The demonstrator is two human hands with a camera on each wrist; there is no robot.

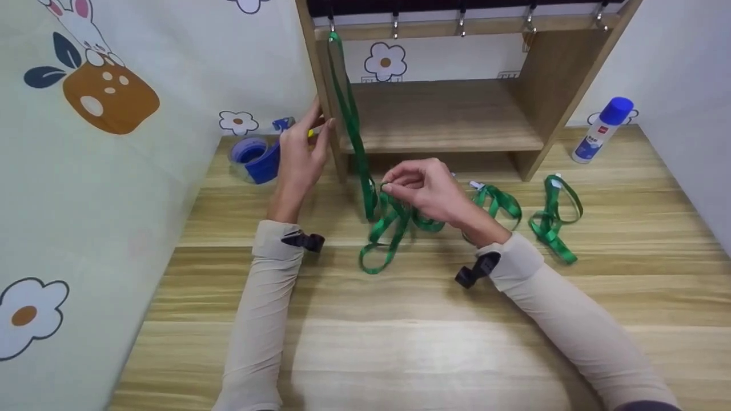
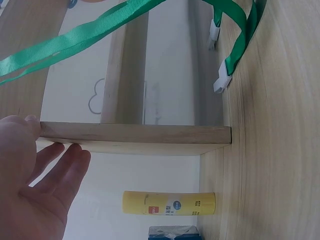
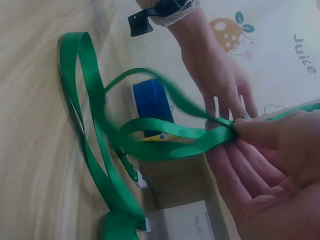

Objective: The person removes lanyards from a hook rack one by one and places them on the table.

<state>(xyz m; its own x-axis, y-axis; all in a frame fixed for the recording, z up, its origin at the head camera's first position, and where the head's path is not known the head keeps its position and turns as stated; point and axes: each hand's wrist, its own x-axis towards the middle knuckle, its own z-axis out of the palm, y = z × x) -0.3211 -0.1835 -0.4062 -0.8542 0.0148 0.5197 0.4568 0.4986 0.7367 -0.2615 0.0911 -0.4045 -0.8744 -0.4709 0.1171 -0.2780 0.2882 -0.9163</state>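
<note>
My left hand (image 1: pixel 302 151) grips the left side panel of a wooden hook rack (image 1: pixel 445 114), thumb on one side and fingers on the other in the left wrist view. One green lanyard (image 1: pixel 352 123) hangs from the leftmost hook beside it. In front of the rack, my right hand (image 1: pixel 428 185) pinches another green lanyard (image 3: pixel 185 149) between thumb and fingertips. Loops of that strap dangle toward the table. Further green lanyards with white clips lie to the right, one partly behind my right wrist (image 1: pixel 502 202) and one farther out (image 1: pixel 551 222).
Several metal hooks (image 1: pixel 461 24) line the rack's top bar. A blue tape dispenser (image 1: pixel 264 165) stands left of the rack, near a yellow glue stick (image 2: pixel 170 203). At the right stands a white glue bottle with a blue cap (image 1: pixel 602 131). Patterned walls bound the table.
</note>
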